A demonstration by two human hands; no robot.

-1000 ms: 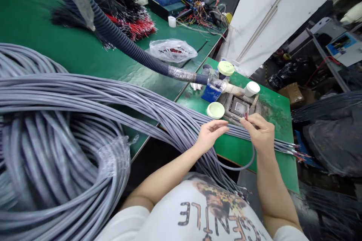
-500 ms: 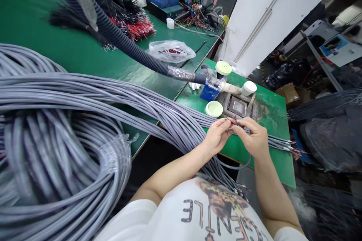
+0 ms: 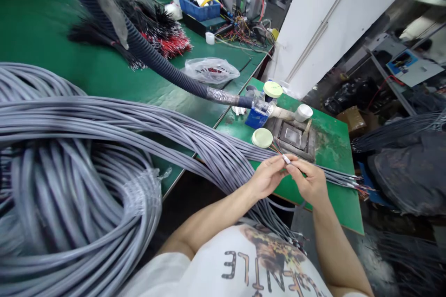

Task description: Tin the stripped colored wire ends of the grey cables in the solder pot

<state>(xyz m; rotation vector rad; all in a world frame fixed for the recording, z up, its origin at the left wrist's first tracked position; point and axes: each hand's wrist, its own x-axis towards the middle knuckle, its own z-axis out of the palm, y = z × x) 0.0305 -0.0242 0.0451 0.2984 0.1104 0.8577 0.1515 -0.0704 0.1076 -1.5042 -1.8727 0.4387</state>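
Observation:
My left hand [image 3: 266,177] and my right hand [image 3: 308,182] meet over the small green table [image 3: 334,204], both pinching the end of one grey cable [image 3: 286,159]. Thin coloured wires [image 3: 276,147] fan out from that stripped end toward a square metal pot [image 3: 292,136]. The cable loops down below my right wrist. A thick bundle of grey cables [image 3: 195,144] runs under my hands from a large coil [image 3: 69,185] at the left.
A black corrugated hose [image 3: 163,67] ends at a blue box [image 3: 256,117] by the pot, with round pale lids [image 3: 262,137] around it. The big green bench [image 3: 52,41] carries red and black wire bunches [image 3: 163,37], a plastic bag [image 3: 211,69] and a blue bin [image 3: 200,7].
My hands have come together: the right hand moved left from beside the pot, and both now pinch the cable end. The view shifted slightly.

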